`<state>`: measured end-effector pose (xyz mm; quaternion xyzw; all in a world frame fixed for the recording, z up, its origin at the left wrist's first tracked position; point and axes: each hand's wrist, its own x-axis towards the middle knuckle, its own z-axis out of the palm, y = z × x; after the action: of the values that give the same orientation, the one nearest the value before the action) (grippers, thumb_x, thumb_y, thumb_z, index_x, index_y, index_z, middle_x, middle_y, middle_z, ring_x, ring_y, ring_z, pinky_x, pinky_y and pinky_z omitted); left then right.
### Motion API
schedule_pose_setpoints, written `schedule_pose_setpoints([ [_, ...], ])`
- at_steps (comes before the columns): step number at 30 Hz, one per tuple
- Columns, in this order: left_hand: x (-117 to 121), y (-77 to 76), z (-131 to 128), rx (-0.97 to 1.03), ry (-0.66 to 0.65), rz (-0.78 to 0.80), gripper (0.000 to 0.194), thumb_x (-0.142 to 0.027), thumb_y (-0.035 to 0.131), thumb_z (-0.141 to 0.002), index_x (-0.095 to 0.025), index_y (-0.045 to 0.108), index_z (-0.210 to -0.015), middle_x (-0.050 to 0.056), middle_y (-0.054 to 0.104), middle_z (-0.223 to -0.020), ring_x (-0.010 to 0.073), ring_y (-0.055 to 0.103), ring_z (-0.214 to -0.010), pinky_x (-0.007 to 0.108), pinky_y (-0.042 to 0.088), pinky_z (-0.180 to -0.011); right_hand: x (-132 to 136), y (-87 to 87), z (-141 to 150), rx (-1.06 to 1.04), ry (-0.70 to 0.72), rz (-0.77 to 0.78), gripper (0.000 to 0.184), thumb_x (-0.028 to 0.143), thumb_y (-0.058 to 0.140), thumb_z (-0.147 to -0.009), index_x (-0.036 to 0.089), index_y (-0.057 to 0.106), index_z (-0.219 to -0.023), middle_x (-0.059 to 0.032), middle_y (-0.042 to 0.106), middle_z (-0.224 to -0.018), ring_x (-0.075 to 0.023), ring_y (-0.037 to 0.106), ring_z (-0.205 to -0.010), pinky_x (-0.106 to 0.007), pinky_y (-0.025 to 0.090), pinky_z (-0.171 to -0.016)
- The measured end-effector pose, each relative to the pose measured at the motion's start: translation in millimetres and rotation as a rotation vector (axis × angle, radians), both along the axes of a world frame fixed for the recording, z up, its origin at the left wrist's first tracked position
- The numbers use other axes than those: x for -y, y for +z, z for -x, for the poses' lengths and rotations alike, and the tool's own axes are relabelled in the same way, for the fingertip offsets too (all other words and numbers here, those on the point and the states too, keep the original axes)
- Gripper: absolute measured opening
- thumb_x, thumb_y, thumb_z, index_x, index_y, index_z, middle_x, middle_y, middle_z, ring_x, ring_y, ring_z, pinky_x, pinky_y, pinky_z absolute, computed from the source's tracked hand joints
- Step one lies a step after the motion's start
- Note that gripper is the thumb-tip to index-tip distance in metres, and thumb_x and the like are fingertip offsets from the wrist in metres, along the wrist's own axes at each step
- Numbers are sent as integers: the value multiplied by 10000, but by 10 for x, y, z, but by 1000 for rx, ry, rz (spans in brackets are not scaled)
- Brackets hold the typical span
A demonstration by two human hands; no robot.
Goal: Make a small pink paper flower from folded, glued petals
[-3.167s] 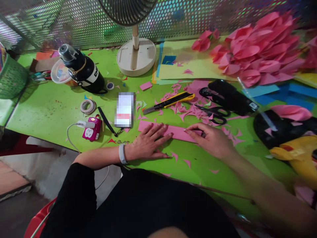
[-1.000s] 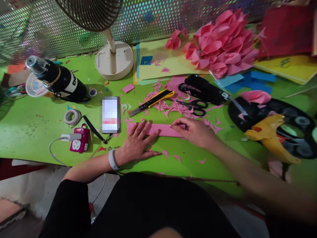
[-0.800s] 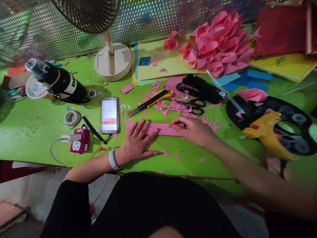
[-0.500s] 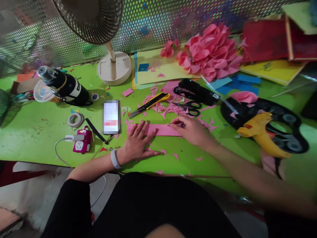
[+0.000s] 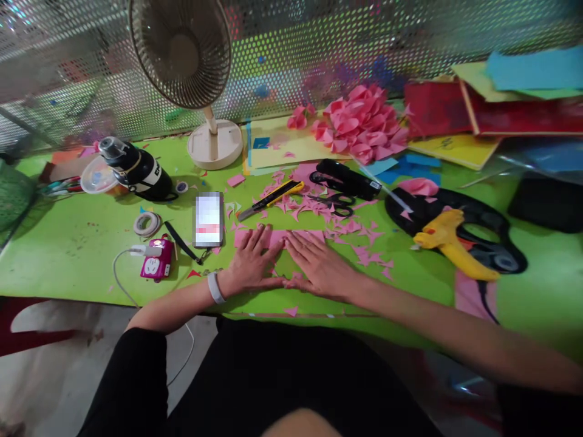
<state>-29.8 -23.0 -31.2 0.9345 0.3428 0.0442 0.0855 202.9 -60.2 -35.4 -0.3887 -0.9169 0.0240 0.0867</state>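
A long folded strip of pink paper (image 5: 279, 235) lies flat on the green table, partly covered by both hands. My left hand (image 5: 252, 261) rests flat with fingers spread over its left part. On its right part lies my right hand (image 5: 321, 267), palm down with fingers stretched out. The two hands nearly meet at the thumbs. Just beyond the strip are a yellow and black utility knife (image 5: 272, 199), black scissors (image 5: 339, 203) and a black stapler (image 5: 348, 179), among many pink paper scraps (image 5: 296, 203). A phone (image 5: 209, 220) sits to the left of the knife.
A fan (image 5: 214, 145) and a heap of pink paper petals (image 5: 364, 124) stand at the back. To the right a yellow glue gun (image 5: 449, 237) lies on a black holder (image 5: 496, 233). On the left are a black bottle (image 5: 141, 173), tape roll (image 5: 147, 224) and magenta plug adapter (image 5: 157, 258).
My right hand has gone from pinching the strip's right end to lying flat on it, closer to my left hand. My left hand stays on the strip. The view has tilted up.
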Motion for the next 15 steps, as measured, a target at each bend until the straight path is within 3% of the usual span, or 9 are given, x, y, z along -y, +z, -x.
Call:
schedule_pose_setpoints([
  [5, -26, 39, 33, -14, 0, 4, 1036, -885, 387, -801, -250, 254, -1608, 155, 129, -1693, 384, 122, -1567, 532, 124, -1252, 67, -126, -166, 57, -37, -26, 1090, 798, 268, -917, -71, 205, -1571, -293, 267, -1610, -394, 284, -1510, -573, 209, -1222],
  [10, -51, 147, 186, -75, -43, 54, 1089, -878, 326, -827, -141, 185, -1617, 204, 114, -1681, 345, 100, -1577, 489, 122, -1264, 172, -214, -433, 62, -77, -79, 1065, 766, 303, -934, 37, -103, -1597, -244, 229, -1639, -369, 310, -1505, -574, 215, -1218],
  [15, 57, 175, 381, -91, -20, -12, 1111, -866, 296, -847, -82, 120, -1615, 204, 138, -1676, 310, 85, -1582, 451, 103, -1274, 235, -269, -599, 61, -107, -115, 1046, 753, 300, -944, 59, -128, -1599, -234, 264, -1634, -363, 365, -1480, -564, 279, -1195],
])
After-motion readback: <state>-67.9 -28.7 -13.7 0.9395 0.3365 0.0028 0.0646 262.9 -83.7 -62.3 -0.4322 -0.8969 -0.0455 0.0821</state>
